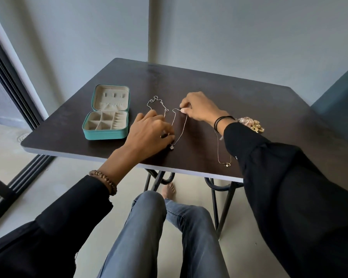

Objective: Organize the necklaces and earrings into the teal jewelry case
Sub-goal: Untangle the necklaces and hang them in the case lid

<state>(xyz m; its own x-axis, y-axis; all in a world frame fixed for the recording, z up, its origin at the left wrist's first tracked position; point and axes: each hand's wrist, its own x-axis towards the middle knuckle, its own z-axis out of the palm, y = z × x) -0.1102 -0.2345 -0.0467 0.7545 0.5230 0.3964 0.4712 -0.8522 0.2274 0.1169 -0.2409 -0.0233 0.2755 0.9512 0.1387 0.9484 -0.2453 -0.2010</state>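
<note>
Teal jewelry case (pixel 107 117) noted open at the left of the counter (pixel 209 81); its compartments are seen bare, so nothing is judged stowed yet. A tangled silver necklace (pixel 157 103) lies just beside it. The pendant necklace (pixel 181 127) is stretched flat between both hands, its lower end pinched by the curled left hand (pixel 151 131) and its top loop pinched by the right hand (pixel 197 109). A gold necklace (pixel 222 155) and a heap of gold pieces (pixel 251 124), probably earrings, are not yet sorted.
</note>
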